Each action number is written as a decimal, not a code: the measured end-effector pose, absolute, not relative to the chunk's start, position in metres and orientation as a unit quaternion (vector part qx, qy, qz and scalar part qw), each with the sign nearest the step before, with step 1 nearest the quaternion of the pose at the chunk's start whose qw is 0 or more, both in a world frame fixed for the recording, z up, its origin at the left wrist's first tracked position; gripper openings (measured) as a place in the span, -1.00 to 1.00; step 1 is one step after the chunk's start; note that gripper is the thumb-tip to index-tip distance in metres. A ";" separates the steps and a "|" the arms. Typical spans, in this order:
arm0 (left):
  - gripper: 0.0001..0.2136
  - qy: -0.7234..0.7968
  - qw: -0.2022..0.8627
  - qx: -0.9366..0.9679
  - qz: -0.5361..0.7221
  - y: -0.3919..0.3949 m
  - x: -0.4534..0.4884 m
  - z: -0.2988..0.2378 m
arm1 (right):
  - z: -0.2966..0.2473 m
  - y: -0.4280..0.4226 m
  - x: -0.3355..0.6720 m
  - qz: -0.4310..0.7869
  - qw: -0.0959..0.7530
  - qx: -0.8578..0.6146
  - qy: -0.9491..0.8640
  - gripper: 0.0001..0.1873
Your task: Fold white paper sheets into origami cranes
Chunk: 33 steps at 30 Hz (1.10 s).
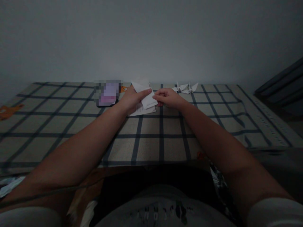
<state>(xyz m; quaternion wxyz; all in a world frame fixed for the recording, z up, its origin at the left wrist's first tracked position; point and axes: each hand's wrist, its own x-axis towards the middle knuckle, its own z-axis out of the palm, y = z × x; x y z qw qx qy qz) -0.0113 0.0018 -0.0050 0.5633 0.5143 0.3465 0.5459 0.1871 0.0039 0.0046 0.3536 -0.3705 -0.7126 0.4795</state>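
Note:
A folded piece of white paper [149, 100] is held up between my two hands above the table. My left hand [133, 99] grips its left side, with the thumb pressed flat on top. At the right edge, the thumb and fingers of my right hand [165, 97] pinch the same paper. Beneath it lies a sheet of paper with printed lines [139, 111], partly covered by the folded piece and my left hand. Folded paper cranes [187, 88] sit on the cloth behind and to the right of my right hand.
A phone [109, 93] with a lit screen, partly pixelated, lies left of my left hand. The checked tablecloth [149, 146] covers the table, which meets a plain wall [151, 41]. An orange patterned patch [10, 112] shows at far left. Dark slats [281, 78] stand at right.

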 end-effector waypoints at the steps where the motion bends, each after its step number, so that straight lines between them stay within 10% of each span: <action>1: -0.53 0.351 0.552 0.516 0.553 0.003 -0.012 -0.006 | 0.004 0.004 0.188 0.485 0.352 -0.372 -0.709 -0.82; 33: -0.66 0.380 0.448 0.587 0.557 -0.001 -0.014 -0.001 | 0.008 0.002 0.183 0.500 0.335 -0.413 -0.683 -0.60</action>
